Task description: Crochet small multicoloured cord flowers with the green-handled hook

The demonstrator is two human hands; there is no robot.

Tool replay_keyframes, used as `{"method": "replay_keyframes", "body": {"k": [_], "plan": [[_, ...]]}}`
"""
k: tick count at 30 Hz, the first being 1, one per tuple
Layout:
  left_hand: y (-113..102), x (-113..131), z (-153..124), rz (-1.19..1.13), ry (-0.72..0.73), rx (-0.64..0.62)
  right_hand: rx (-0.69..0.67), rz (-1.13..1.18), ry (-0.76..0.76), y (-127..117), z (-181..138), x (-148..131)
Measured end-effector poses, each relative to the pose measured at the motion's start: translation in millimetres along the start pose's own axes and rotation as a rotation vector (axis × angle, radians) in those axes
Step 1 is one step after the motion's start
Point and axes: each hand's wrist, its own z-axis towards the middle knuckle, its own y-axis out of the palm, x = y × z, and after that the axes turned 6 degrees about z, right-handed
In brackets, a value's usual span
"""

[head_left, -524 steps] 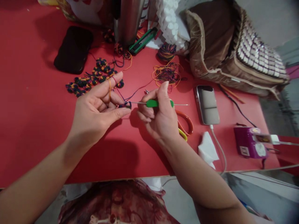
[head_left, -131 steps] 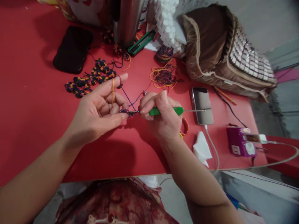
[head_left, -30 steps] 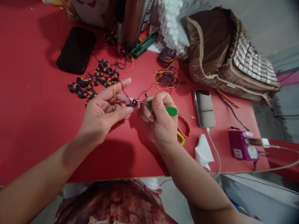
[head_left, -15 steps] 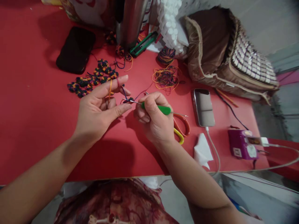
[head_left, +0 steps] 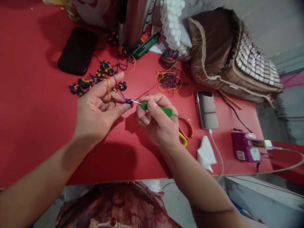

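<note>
My left hand [head_left: 98, 104] pinches a small dark crochet piece [head_left: 129, 101] between thumb and a finger. Its raised index finger carries the yarn [head_left: 109, 90], orange in one stretch and purple in another. My right hand [head_left: 160, 122] is closed round the green handle of a crochet hook [head_left: 167, 111]. The hook's thin metal shaft reaches left to the crochet piece and touches it. Behind my left hand lie several finished crochet flowers [head_left: 83, 85] in black, orange and pink. A strand runs from the piece toward a loose yarn tangle [head_left: 168, 79].
Scissors [head_left: 186, 128] with orange and yellow handles lie partly under my right hand. A yarn ball [head_left: 169, 57], a green box cutter [head_left: 146, 45] and a metal flask [head_left: 134, 22] stand behind. A phone [head_left: 207, 110], a tissue [head_left: 206, 153] and a purple adapter [head_left: 245, 146] are rightward; a black case [head_left: 78, 50] leftward.
My left hand has shifted slightly left and its index finger has tilted back. The stretch of yarn from it to the crochet piece now looks purple higher up. The hook stays at the piece.
</note>
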Motion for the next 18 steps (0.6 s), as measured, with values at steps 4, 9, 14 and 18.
{"method": "replay_keyframes", "body": {"k": [4,9,14,18], "plan": [[7.7,4.4,-6.7,-0.02,0.0,0.036,0.035,-0.333,-0.183,-2.9,-9.0,4.1],[14.8,2.0,-8.7,-0.165,0.01,0.081,-0.054,-0.873,-0.587,-1.7,-12.2,10.0],[6.7,-2.8,0.1,-0.306,-0.022,-0.078,-0.124,-0.909,-0.805,-4.5,-7.6,18.1],[-5.2,0.2,7.0,-0.346,-0.078,-0.187,-0.165,-0.774,-0.789,-11.1,-7.0,19.5]]}}
